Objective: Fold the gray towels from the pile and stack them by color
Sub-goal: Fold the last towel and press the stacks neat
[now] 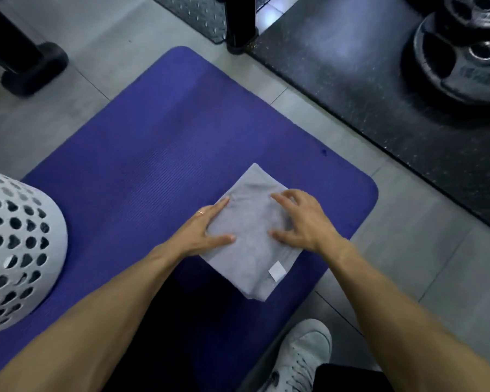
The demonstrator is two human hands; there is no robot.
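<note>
**Pressing a folded gray towel flat on a gym mat**

Seen from the head camera, a person leans over a purple exercise mat (159,142) spread on a gray tiled floor (436,267), both bare forearms reaching in from the bottom of the frame. A folded gray towel (249,250) lies on the mat's right half, turned diamond-wise, with a small white label (276,270) showing near its closest corner. The left hand (207,230) rests along the towel's left edge, its fingers (219,207) straight and together, thumb laid across the cloth; a thin ring sits on one finger. The right hand (300,219) hovers at or on the towel's right side, its fingers (280,198) spread and lightly bent, thumb pointing inward; whether the fingertips touch the cloth cannot be told. Neither hand grips the towel.

At the left edge, a white laundry basket (17,244) with heart-shaped and round cut-outs stands on the mat. Black weight plates (464,52) lie on dark rubber flooring (351,66) at the upper right. A black equipment foot (31,69) stands at the upper left, and a black post (239,21) rises at top centre. A white sneaker (300,360) shows at the bottom, beside the mat's edge.
</note>
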